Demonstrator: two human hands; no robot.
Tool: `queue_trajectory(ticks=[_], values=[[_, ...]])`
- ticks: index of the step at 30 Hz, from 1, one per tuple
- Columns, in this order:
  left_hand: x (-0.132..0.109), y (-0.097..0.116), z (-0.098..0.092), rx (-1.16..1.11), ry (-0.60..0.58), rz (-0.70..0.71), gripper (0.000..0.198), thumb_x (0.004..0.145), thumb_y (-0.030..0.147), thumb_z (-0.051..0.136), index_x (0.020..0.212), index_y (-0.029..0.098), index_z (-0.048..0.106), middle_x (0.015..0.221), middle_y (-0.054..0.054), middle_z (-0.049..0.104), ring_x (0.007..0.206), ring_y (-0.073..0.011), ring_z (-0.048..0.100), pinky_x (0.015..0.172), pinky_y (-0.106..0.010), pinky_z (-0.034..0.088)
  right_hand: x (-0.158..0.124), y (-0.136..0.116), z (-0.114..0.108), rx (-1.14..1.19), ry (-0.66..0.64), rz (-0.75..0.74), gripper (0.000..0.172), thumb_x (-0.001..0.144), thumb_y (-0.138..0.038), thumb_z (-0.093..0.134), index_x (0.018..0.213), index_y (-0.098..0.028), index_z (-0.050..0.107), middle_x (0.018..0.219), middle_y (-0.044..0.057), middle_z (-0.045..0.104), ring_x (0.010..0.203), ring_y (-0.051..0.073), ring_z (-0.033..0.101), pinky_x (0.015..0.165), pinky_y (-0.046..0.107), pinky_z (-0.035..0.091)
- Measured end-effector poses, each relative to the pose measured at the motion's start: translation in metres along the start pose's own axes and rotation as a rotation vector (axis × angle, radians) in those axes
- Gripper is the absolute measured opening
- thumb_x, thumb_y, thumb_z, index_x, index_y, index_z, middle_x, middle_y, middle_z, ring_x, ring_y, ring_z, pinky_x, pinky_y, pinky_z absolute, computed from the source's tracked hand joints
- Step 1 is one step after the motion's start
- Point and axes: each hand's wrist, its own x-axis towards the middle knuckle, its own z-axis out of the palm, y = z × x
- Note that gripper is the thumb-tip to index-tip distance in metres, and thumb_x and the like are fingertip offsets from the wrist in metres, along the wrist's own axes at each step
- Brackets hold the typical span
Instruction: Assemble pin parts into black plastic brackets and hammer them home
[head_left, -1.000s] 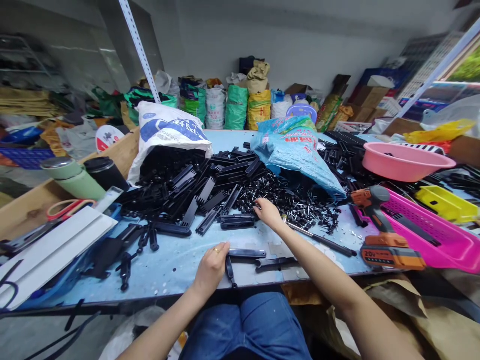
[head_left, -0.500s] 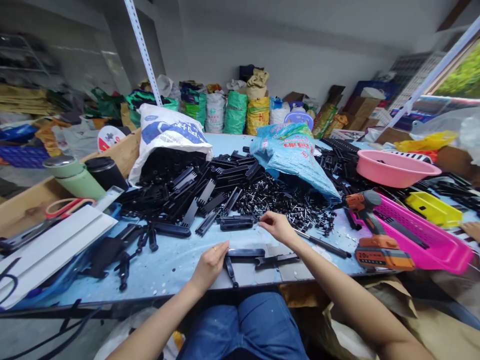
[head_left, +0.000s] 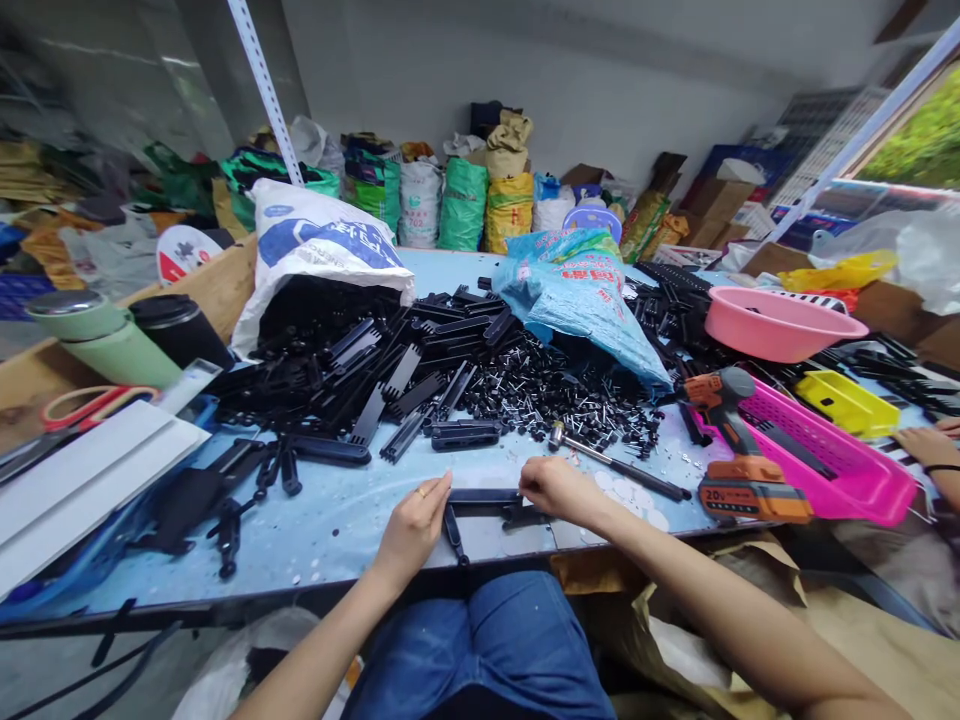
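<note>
My left hand [head_left: 417, 522], fingers pinched, holds the left end of a long black plastic part [head_left: 484, 496] at the table's near edge. A short black piece [head_left: 454, 535] hangs off that end toward me. Closed at the long part's right end is my right hand [head_left: 556, 488]; whether a small item is between its fingertips is hidden. Another black piece [head_left: 523, 517] lies partly under that hand. Beyond my hands are a dark plastic part [head_left: 465, 433], a heap of pins [head_left: 551, 395] and a small hammer [head_left: 621, 465].
A cordless drill [head_left: 739, 450] and pink basket [head_left: 862, 480] stand at right, near another person's hand [head_left: 928, 447]. Black parts spill from a white sack [head_left: 322, 240]; a blue sack [head_left: 581, 290] lies by the pins. Scissors [head_left: 94, 405] and two cups [head_left: 184, 330] are at left.
My right hand has moved from beside the pin heap down to the long part's right end, uncovering the hammer's head. The view has shifted slightly. The other person's hand shows more at right.
</note>
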Motion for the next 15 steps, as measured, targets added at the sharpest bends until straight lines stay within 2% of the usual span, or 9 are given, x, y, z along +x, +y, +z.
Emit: queue_trajectory(ticks=[3,5,8,10,11,13,15], values=[[0.003,0.012,-0.003,0.105,0.042,-0.007,0.033,0.091,0.022,0.04,0.122,0.017,0.05,0.11,-0.013,0.062,0.102,-0.0228,0.059,0.087,-0.039,0.049,-0.002,0.005,0.012,-0.022,-0.014,-0.113,0.014,0.08,-0.01,0.053,0.072,-0.015,0.064,0.075,0.006,0.063,0.069,0.014,0.059,0.064,0.022,0.041],[0.011,0.026,-0.001,0.152,-0.015,0.073,0.035,0.089,0.026,0.045,0.123,0.016,0.048,0.115,-0.015,0.058,0.109,-0.0268,0.054,0.092,-0.046,0.043,-0.004,0.012,0.026,0.004,0.035,-0.144,0.016,0.084,-0.013,0.051,0.073,-0.015,0.063,0.073,0.006,0.062,0.07,0.015,0.059,0.064,0.023,0.043],[0.028,0.047,0.013,0.116,-0.316,0.138,0.045,0.082,0.036,0.056,0.12,0.015,0.048,0.112,-0.015,0.059,0.108,-0.0295,0.051,0.093,-0.049,0.039,-0.013,0.028,0.053,0.133,0.192,-0.225,0.016,0.088,-0.023,0.05,0.087,-0.016,0.065,0.083,0.008,0.064,0.079,0.017,0.061,0.071,0.026,0.047],[0.038,0.054,0.025,0.083,-0.495,0.081,0.046,0.076,0.041,0.064,0.112,0.014,0.052,0.103,-0.014,0.061,0.1,-0.0292,0.054,0.086,-0.046,0.043,-0.023,0.04,0.068,0.2,0.29,-0.29,0.025,0.09,-0.03,0.049,0.107,-0.018,0.061,0.099,0.011,0.063,0.09,0.018,0.06,0.078,0.03,0.048],[0.041,0.055,0.03,0.066,-0.542,0.059,0.043,0.074,0.041,0.065,0.107,0.015,0.053,0.099,-0.012,0.061,0.096,-0.028,0.055,0.082,-0.043,0.045,-0.028,0.045,0.073,0.205,0.311,-0.308,0.031,0.09,-0.033,0.049,0.117,-0.019,0.057,0.103,0.011,0.062,0.093,0.018,0.059,0.079,0.032,0.048],[0.04,0.054,0.034,0.041,-0.534,0.074,0.038,0.074,0.037,0.067,0.103,0.016,0.054,0.096,-0.01,0.062,0.093,-0.0255,0.056,0.078,-0.038,0.047,-0.037,0.053,0.075,0.17,0.293,-0.319,0.041,0.089,-0.035,0.049,0.128,-0.021,0.048,0.101,0.011,0.063,0.091,0.019,0.059,0.077,0.033,0.049],[0.031,0.051,0.03,0.047,-0.409,0.135,0.034,0.078,0.032,0.063,0.107,0.016,0.053,0.102,-0.011,0.061,0.096,-0.0244,0.056,0.081,-0.038,0.046,-0.041,0.052,0.07,0.104,0.252,-0.32,0.042,0.09,-0.036,0.048,0.13,-0.022,0.046,0.1,0.01,0.064,0.089,0.02,0.058,0.077,0.035,0.048]])
